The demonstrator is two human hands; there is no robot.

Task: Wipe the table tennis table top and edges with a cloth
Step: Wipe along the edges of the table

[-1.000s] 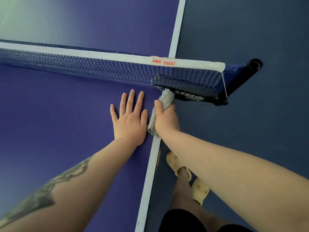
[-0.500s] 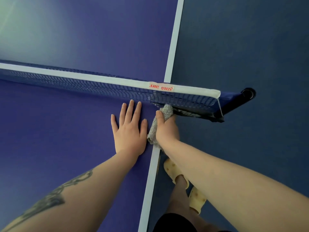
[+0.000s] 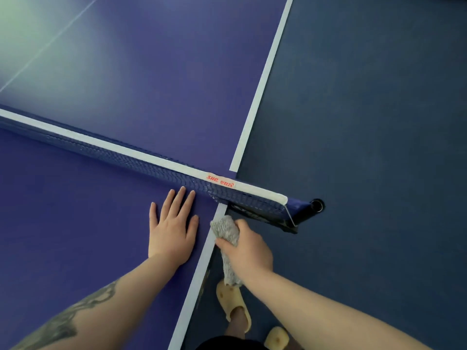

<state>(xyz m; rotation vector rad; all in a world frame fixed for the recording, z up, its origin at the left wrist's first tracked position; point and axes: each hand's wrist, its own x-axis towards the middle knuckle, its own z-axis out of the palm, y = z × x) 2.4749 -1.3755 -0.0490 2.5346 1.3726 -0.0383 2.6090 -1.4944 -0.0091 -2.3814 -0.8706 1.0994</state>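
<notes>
Gripping a bunched grey cloth (image 3: 225, 232), the person's right hand (image 3: 249, 251) was at the table's side edge, just short of the net clamp. The fingers were curled round the cloth, whose upper end touched the white edge line (image 3: 202, 263) while its lower tail hung past the table side below the wrist. The left hand (image 3: 171, 232) lay flat on the blue table tennis table (image 3: 75, 223), fingers straight and slightly spread, palm down, holding nothing; it was at 9 o'clock from the cloth, just beside it, with the white line between them. Its fingertips pointed toward 12 o'clock and nearly reached the net (image 3: 126, 157), though whether they touched it could not be told.

The net ran from 10 o'clock to 3 o'clock across the table, topped by a white band. A white label (image 3: 219, 183) on that band carried red print, seen reversed and partly blurred; the first characters appeared to be "DHS", the remainder unreadable. The black net post (image 3: 307, 210) projected beyond the table edge at 2 o'clock from the right hand. A dark tattoo marked the left forearm (image 3: 83, 309). Two yellow perforated slippers (image 3: 233, 303) stood on the dark blue floor (image 3: 366, 122) at 6 o'clock from the cloth.
</notes>
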